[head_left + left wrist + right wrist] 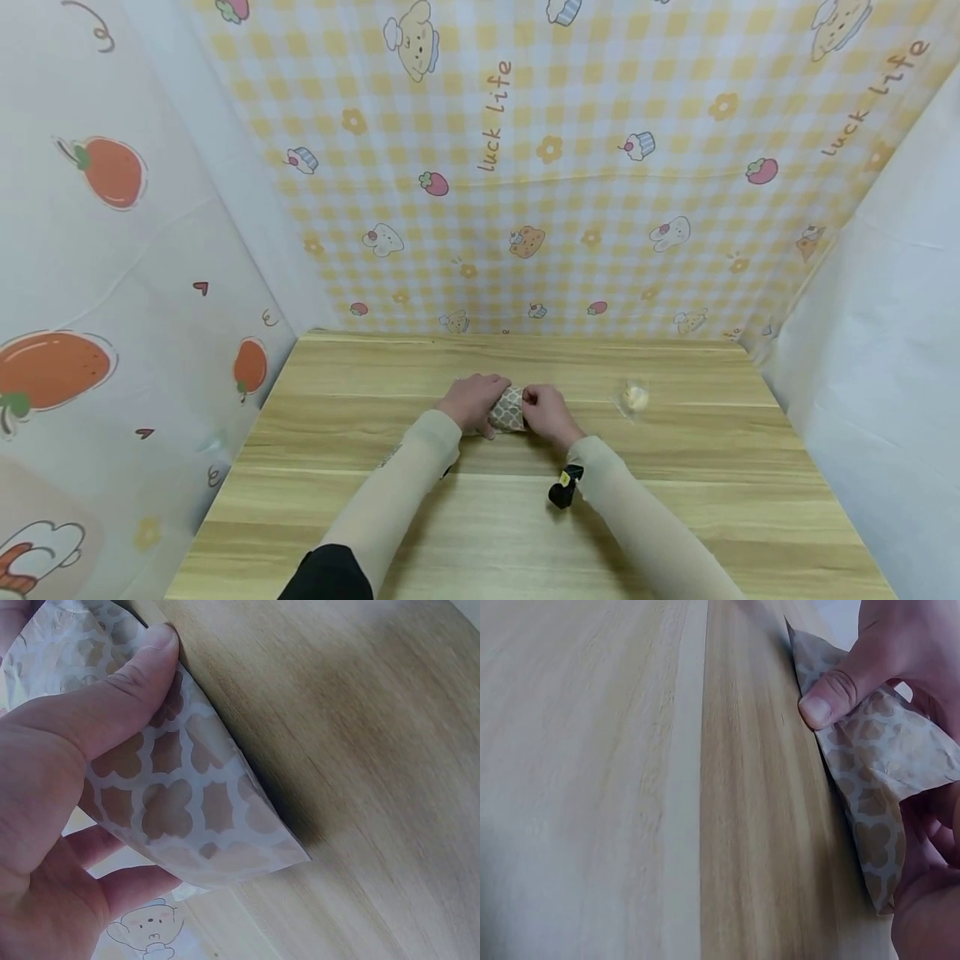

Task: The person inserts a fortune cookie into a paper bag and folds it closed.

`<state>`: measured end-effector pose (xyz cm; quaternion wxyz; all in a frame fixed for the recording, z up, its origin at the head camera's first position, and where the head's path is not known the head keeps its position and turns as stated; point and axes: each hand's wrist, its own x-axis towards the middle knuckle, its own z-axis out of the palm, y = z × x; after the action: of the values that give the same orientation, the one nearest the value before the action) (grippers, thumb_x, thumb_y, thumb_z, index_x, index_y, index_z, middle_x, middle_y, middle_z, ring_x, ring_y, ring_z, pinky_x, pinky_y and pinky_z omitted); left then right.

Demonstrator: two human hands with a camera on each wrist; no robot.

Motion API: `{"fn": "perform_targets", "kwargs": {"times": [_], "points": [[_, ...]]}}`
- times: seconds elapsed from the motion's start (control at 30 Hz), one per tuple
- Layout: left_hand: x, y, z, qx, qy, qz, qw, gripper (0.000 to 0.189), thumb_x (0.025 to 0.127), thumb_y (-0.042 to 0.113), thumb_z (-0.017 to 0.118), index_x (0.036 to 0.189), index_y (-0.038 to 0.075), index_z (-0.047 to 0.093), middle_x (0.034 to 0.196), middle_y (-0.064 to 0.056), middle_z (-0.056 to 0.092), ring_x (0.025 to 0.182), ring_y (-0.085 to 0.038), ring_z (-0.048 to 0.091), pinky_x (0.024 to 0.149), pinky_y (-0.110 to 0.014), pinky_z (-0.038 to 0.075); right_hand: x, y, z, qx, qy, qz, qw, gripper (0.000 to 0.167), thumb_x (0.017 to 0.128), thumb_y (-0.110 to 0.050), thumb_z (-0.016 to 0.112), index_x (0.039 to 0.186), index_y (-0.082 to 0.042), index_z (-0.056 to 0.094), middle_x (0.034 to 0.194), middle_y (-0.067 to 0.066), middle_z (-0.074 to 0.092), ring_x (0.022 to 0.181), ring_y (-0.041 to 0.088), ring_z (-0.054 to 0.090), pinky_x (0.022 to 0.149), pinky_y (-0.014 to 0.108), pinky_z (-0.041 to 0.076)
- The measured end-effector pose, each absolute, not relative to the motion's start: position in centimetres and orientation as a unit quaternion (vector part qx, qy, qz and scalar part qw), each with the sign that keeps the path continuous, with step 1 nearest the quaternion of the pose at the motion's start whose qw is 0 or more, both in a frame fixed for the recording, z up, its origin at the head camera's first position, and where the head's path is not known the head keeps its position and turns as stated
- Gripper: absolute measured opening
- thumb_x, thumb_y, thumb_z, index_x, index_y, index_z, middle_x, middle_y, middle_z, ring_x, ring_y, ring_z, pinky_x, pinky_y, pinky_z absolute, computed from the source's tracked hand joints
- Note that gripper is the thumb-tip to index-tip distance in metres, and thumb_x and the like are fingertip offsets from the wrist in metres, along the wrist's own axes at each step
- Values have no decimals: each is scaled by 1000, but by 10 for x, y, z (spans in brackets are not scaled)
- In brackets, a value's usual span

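Note:
A small paper bag (507,410) with a brown-and-white lattice pattern lies near the middle of the wooden table. My left hand (474,402) grips its left part; in the left wrist view the thumb lies across the patterned paper (166,806) and the fingers reach behind it. At the bag's other end is my right hand (552,414), its curled fingers pinching the edge of the mouth. Seen from the right wrist, the mouth gapes around these fingers (937,814), whose tips are partly hidden by the paper.
To the right of the hands, a small cream-coloured thing in a clear wrapper (635,398) lies on the wooden table (495,533). A black wrist camera (564,487) hangs under the right cuff. Printed cloth walls (480,208) stand behind and at the sides.

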<state>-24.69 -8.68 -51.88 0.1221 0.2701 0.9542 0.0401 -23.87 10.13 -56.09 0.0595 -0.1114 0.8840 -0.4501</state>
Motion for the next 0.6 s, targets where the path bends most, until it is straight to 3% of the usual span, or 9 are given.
{"fn": "perform_targets", "kwargs": {"times": [0.33,0.6], "points": [[-248,-88,-516,269,953,58,128,89,68,32,100,143,20,54,141,-1,63,124,-30,62,101,-54,54,-237,105,-564,-147,851,-499,79,11,98,6,60,96,0,69,85,4,67,76,13,56,70,24,48],[-250,-91,-517,288,947,61,129,86,68,33,100,139,20,53,139,0,64,121,-28,62,101,-49,55,-238,109,-567,-168,834,-514,109,23,96,11,57,112,2,71,104,9,72,90,15,61,81,27,52]]}}
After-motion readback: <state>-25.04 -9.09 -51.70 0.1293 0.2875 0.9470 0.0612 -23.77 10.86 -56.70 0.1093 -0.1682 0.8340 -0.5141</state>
